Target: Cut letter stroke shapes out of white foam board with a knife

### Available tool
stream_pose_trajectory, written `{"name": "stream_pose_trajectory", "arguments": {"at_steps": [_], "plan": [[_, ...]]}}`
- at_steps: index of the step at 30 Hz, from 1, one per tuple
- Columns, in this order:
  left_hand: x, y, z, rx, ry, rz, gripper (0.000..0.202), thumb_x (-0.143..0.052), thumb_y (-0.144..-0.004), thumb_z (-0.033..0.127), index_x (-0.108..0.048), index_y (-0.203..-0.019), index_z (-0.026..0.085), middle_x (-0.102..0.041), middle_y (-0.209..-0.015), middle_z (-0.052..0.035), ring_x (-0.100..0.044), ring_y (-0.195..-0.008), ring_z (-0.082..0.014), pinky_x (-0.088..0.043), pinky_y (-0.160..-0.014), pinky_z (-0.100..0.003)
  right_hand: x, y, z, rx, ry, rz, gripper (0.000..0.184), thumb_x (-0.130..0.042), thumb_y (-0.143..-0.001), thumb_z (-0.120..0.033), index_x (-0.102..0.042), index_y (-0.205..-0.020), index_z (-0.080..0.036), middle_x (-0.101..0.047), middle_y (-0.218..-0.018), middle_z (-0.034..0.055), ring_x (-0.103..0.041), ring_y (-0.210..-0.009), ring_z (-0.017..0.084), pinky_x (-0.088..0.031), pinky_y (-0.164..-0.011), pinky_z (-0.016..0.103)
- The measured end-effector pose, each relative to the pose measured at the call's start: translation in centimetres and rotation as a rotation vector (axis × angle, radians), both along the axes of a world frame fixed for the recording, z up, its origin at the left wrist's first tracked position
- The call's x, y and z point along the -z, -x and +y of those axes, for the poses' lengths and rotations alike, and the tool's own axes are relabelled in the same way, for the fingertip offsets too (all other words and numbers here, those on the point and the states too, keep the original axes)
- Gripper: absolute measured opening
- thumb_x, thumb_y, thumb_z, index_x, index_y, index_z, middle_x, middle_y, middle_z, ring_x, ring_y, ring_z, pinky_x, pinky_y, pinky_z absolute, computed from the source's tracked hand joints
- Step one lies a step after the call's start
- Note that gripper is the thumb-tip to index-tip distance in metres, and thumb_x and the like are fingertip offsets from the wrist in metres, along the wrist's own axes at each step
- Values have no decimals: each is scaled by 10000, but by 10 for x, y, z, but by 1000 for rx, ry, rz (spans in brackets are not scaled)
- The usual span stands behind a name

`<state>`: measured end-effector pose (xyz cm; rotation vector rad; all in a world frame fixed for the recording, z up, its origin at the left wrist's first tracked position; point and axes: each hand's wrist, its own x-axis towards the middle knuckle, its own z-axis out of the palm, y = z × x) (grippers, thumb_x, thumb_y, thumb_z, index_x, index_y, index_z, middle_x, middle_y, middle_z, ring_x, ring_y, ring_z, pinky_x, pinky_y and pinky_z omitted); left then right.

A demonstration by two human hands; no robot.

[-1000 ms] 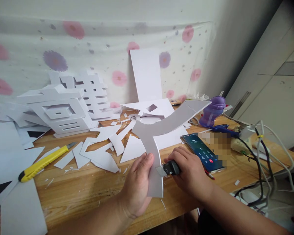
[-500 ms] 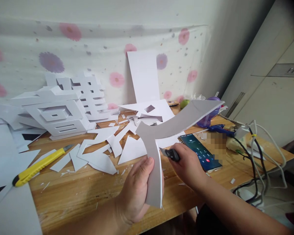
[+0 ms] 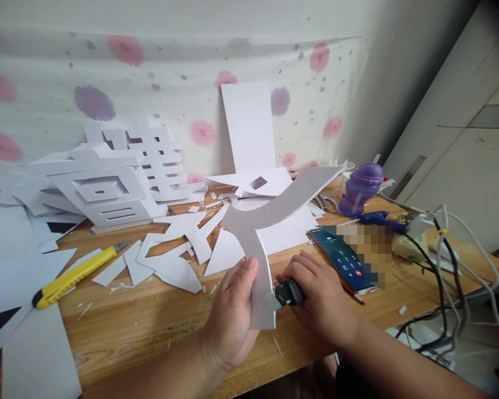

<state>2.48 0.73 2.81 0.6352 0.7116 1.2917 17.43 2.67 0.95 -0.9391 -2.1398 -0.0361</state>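
My left hand [image 3: 235, 310] grips the lower stem of a curved, branching piece of white foam board [image 3: 283, 209], thumb on its face. The piece is raised above the table, its long arm reaching up to the right. In my right hand [image 3: 322, 296] is a utility knife [image 3: 289, 292] with a black handle. Its blade lies against the right edge of the stem, low down, just right of my left hand. Most of the knife's handle is hidden in my fingers.
A yellow utility knife [image 3: 81, 276] lies at left near white offcuts [image 3: 172, 271]. Cut-out white characters [image 3: 112, 191] stand behind. At right are a phone [image 3: 341, 257], a purple cup [image 3: 361, 188], scissors [image 3: 327, 204], a blue-handled tool [image 3: 382, 220] and tangled cables [image 3: 443, 288].
My right hand has brought the knife down along the stem's right edge, from near the fork to close to the bottom. The foam board piece has shifted slightly left and up in view.
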Motion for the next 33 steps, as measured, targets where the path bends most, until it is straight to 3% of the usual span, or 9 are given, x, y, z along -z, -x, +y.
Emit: {"name": "stream_pose_trajectory", "arguments": {"at_steps": [9, 14, 18, 27, 33], "plan": [[2, 1, -3, 55, 51, -27, 382, -757, -730, 463, -493, -661, 195, -409, -507, 83, -287, -408, -59, -239, -432, -235, 4, -3, 7, 50, -14, 36, 141, -484, -781, -55, -530, -739, -182, -547, -662, 29, -498, -634, 173, -362, -581, 270], [3, 0, -6, 92, 28, 6, 325, -709, -791, 457, -553, -675, 197, -434, -495, 60, -379, -452, -94, -317, -488, -252, 4, -8, 11, 97, 52, 61, 141, -486, -737, -55, -520, -729, -192, -573, -674, 36, -516, -654, 181, -382, -604, 278], [2, 0, -4, 32, -18, -15, 335, -746, -761, 422, -532, -644, 192, -420, -514, 68, -359, -467, -81, -333, -510, -244, 0, -6, 6, 26, 0, 47, 126, -496, -769, -71, -538, -748, -187, -565, -665, 31, -505, -639, 178, -373, -589, 275], [4, 2, -4, 139, 20, -10, 358, -687, -791, 501, -521, -694, 198, -416, -437, 73, -325, -359, -72, -246, -390, -220, 0, -4, 7, 45, -29, 35, 145, -481, -769, -60, -527, -755, -197, -560, -665, 34, -513, -645, 186, -383, -597, 277], [2, 0, -8, 197, 0, 21, 380, -644, -835, 482, -527, -630, 185, -457, -448, 49, -329, -349, -71, -272, -386, -221, 7, -11, 23, 224, 132, 68, 121, -496, -777, -127, -479, -692, -212, -571, -678, 40, -520, -644, 195, -362, -591, 283]]}}
